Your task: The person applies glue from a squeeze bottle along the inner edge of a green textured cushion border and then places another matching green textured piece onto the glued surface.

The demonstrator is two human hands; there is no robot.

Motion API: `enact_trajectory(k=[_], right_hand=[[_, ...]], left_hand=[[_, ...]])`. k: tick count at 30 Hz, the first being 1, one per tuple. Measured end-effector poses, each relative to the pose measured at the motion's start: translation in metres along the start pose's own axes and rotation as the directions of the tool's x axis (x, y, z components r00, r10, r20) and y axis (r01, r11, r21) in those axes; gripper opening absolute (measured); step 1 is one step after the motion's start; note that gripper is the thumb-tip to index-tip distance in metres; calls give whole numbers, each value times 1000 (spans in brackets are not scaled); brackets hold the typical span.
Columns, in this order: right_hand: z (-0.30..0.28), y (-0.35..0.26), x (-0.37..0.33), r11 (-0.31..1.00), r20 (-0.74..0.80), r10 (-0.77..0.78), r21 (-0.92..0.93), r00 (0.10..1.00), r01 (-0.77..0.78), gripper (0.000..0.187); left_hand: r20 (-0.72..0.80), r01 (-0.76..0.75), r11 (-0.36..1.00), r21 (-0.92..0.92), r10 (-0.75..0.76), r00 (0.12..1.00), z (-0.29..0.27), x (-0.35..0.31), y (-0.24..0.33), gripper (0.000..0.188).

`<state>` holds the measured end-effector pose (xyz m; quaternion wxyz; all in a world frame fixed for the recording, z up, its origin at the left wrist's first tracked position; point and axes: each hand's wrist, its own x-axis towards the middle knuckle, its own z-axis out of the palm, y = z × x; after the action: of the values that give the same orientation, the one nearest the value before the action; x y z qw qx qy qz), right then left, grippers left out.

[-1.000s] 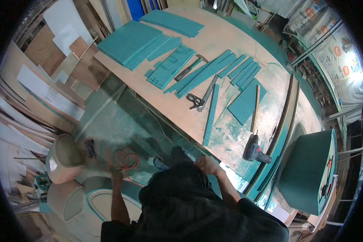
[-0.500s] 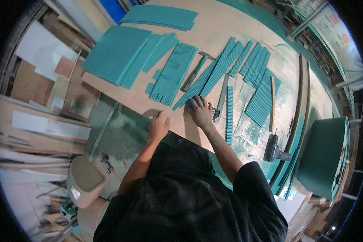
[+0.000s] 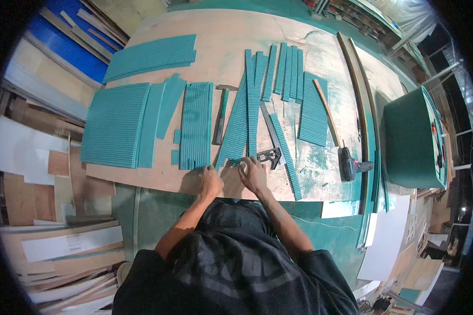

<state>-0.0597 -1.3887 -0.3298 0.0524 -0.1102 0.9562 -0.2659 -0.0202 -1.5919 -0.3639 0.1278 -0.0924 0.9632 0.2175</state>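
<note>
Both my hands are at the table's near edge, by the lower ends of teal ribbed strips. My left hand has its fingers bent together at the near left corner of a slanting ribbed strip; its fingertips are partly hidden. My right hand is closed round the near end of a narrow ribbed strip, which lies nearly straight away from me and overlaps the slanting one. Just right of that hand lies a combination square with a black head. A hammer lies left of the strips.
Teal ribbed panels and a ribbed board lie at left. Narrow strips, another ribbed panel, a wooden stick and a cordless drill are at right. Beyond long rails stands a green bin.
The view has turned, so the table sits straighter. My left hand has come onto the strip's near end, closer to my right hand. More of the combination square's head shows now.
</note>
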Motion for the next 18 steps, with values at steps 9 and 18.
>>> enact_trajectory(k=[9,18], right_hand=[[42,-69,16,128,614,248,746,750,-653,42],[-10,-148,-9,-195,533,327,846,780,-497,25]], left_hand=[[345,113,981,-160,-52,937,-123,-62,-5,46],[418,30,835,-550,244,875,-205,-83,-36,38]])
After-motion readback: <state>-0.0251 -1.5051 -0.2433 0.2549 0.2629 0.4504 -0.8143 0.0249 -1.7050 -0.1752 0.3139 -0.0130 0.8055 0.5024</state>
